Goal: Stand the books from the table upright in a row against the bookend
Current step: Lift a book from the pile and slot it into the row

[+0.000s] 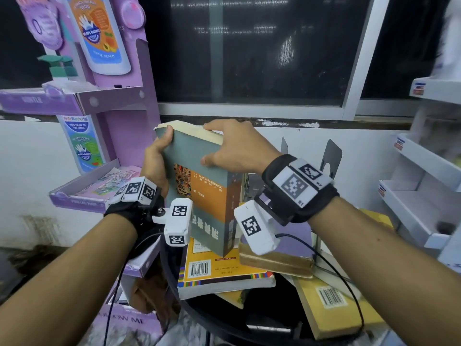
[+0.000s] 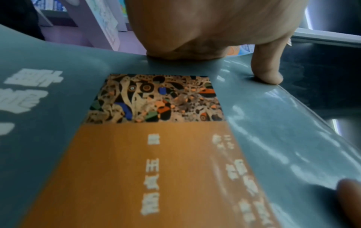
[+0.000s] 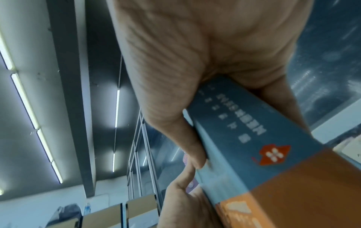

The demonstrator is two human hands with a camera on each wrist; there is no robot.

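Note:
A thick grey-and-orange book (image 1: 199, 186) is held tilted in the air above the table, its front cover facing me. My left hand (image 1: 159, 156) grips its upper left corner, thumb on the cover. My right hand (image 1: 229, 146) grips the top of the spine side, with fingers over the page edge and thumb on the cover. In the left wrist view the cover (image 2: 136, 169) fills the frame under my left hand (image 2: 267, 64). In the right wrist view my right hand (image 3: 195, 84) wraps the spine (image 3: 263, 146). A dark metal bookend (image 1: 330, 156) stands behind my right wrist.
Below the held book lie a yellow book with a barcode (image 1: 224, 270), an old brown book (image 1: 274, 260) and another yellow book (image 1: 331, 310) on the round black table (image 1: 224, 318). A purple display stand (image 1: 112, 101) is at left, white shelves (image 1: 424, 171) at right.

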